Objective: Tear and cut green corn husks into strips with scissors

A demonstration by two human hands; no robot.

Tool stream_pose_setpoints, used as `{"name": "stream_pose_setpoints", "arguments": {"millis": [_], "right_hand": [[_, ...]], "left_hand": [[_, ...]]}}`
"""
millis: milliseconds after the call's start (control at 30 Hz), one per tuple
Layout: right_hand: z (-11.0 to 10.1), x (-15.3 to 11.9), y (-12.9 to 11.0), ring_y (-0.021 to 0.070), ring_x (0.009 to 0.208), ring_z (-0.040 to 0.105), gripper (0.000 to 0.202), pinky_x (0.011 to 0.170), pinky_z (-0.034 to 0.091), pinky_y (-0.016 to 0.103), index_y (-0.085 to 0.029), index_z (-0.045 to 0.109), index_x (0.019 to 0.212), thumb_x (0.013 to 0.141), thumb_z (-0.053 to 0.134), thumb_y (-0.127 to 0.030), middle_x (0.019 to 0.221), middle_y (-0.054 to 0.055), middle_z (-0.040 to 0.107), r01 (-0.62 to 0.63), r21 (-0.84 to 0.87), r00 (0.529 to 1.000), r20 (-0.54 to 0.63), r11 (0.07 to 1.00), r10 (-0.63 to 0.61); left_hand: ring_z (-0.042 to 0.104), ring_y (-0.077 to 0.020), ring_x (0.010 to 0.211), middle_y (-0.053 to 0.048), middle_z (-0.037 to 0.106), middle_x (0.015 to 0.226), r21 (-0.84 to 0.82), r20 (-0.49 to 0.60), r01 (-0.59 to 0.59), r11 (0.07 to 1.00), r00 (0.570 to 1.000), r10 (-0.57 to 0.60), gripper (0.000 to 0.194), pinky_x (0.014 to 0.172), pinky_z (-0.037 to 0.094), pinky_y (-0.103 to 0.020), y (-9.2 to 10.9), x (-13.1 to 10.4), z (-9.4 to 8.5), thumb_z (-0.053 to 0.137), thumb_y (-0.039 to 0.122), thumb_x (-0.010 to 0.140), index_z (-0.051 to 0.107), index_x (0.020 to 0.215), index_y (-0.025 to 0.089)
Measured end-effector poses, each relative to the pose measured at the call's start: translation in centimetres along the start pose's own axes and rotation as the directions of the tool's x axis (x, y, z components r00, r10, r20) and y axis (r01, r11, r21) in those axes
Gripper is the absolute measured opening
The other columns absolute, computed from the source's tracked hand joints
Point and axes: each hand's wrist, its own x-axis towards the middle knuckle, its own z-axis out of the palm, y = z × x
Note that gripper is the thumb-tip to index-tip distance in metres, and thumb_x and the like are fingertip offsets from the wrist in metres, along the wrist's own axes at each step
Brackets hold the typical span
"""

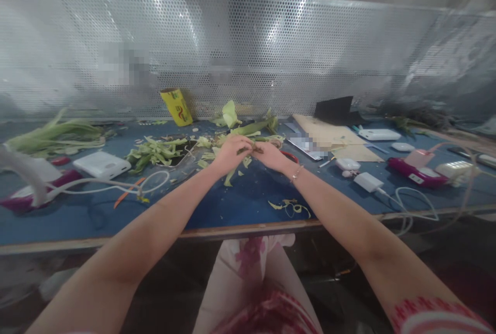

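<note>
Over the blue table [248, 199], my left hand [233, 152] and my right hand [268, 154] meet, fingertips close together. Between them is a small brownish-green plant piece [251, 149], pinched by the fingers of both hands. Behind the hands lies a thick green stalk [250, 128] with pale leaf scraps around it. A pile of cut green strips [157, 153] sits to the left of my left hand, beside a dark tray. A red ring-shaped handle [289, 156] shows just beyond my right wrist.
Left: leafy stalks [58, 135], white power bank [102, 164], magenta power strip [23, 197], orange strip [129, 192]. A yellow can [177, 107] leans at the mesh screen [217, 55]. Right: cardboard [329, 135], white charger [369, 182], looping cables, another magenta strip [416, 172]. Peel scraps [290, 207] lie near the front edge.
</note>
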Motion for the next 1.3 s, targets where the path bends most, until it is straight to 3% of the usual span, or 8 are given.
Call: {"name": "stream_pose_setpoints", "arguments": {"millis": [100,167,333,467,600,833,1133,1300], "right_hand": [[-0.2,-0.2,-0.4,0.0107,0.059,0.040,0.020,0.058,0.031,0.025,-0.016,0.049,0.068,0.081,0.048,-0.032,0.063,-0.003,0.044,-0.022,0.010,1.000,0.007,1.000,0.022],[-0.3,-0.3,-0.6,0.0107,0.059,0.041,0.021,0.058,0.031,0.025,-0.016,0.051,0.068,0.081,0.048,-0.033,0.063,-0.002,0.045,-0.019,0.012,1.000,0.004,1.000,0.019],[-0.7,-0.4,-1.0,0.0123,0.064,0.049,0.019,0.063,0.036,0.026,-0.015,0.059,0.072,0.079,0.048,-0.028,0.070,0.001,0.057,-0.041,0.070,0.999,-0.002,0.997,0.041],[-0.9,-0.4,-1.2,0.0137,0.068,0.053,0.017,0.067,0.039,0.027,-0.015,0.063,0.077,0.078,0.048,-0.023,0.077,0.003,0.063,-0.051,0.080,0.998,-0.022,0.996,0.053],[-0.9,-0.5,-0.9,0.0135,0.066,0.053,0.014,0.067,0.038,0.027,-0.016,0.063,0.077,0.079,0.050,-0.021,0.074,0.003,0.064,-0.010,-0.002,0.997,-0.073,1.000,0.010],[-0.8,-0.3,-0.5,0.0162,0.079,0.052,0.018,0.075,0.038,0.029,-0.017,0.061,0.080,0.087,0.046,-0.022,0.081,0.005,0.058,0.231,-0.138,0.968,-0.071,0.963,-0.243],[-0.6,-0.1,0.0,0.0162,0.080,0.050,0.016,0.077,0.037,0.028,-0.018,0.057,0.079,0.088,0.046,-0.021,0.080,0.004,0.057,0.234,-0.156,0.951,-0.169,0.960,-0.260],[-0.7,-0.1,-0.1,0.0175,0.081,0.050,0.014,0.080,0.037,0.031,-0.018,0.057,0.077,0.087,0.048,-0.020,0.080,0.005,0.057,0.237,-0.178,0.943,-0.193,0.955,-0.270]], "left_hand": [[0.054,-0.0216,0.109,-0.007,0.061,0.120,-0.051,0.016,0.128,0.990,0.992,-0.128,0.010,0.098,0.037,-0.041,-0.4,0.0,0.1,0.060,0.024,0.075,0.068,0.073,0.019],[0.053,-0.0229,0.112,-0.008,0.059,0.123,-0.152,0.041,0.243,0.958,0.970,-0.240,0.013,0.095,0.040,-0.038,-0.8,-0.1,0.3,0.061,0.029,0.074,0.069,0.074,0.019],[0.060,-0.0151,0.071,-0.005,0.068,0.078,-0.452,0.143,0.489,0.746,0.865,-0.481,0.028,0.068,0.046,-0.028,-1.4,-0.4,1.1,0.063,0.044,0.070,0.067,0.078,0.017],[0.054,-0.0111,0.059,-0.003,0.066,0.068,-0.505,0.110,0.539,0.674,0.815,-0.569,0.030,0.059,0.042,-0.025,-1.2,-0.4,1.1,0.069,0.043,0.064,0.068,0.077,0.016],[0.056,-0.0120,0.062,-0.003,0.068,0.069,-0.475,0.051,0.539,0.696,0.806,-0.589,0.026,0.061,0.043,-0.026,-0.7,-0.3,0.6,0.071,0.039,0.061,0.071,0.074,0.016],[0.060,-0.0165,0.070,-0.003,0.070,0.071,-0.280,0.045,0.521,0.806,0.846,-0.531,0.017,0.070,0.046,-0.028,0.1,-0.1,-0.1,0.066,0.029,0.063,0.073,0.072,0.016],[0.062,-0.0171,0.075,-0.004,0.071,0.079,-0.278,0.110,0.426,0.861,0.904,-0.412,0.018,0.074,0.048,-0.029,-0.4,-0.2,0.7,0.059,0.028,0.068,0.072,0.075,0.017],[0.061,-0.0158,0.074,-0.003,0.069,0.077,-0.366,0.151,0.454,0.813,0.891,-0.429,0.016,0.075,0.047,-0.029,-0.7,-0.2,0.8,0.060,0.021,0.062,0.070,0.073,0.016]]}}
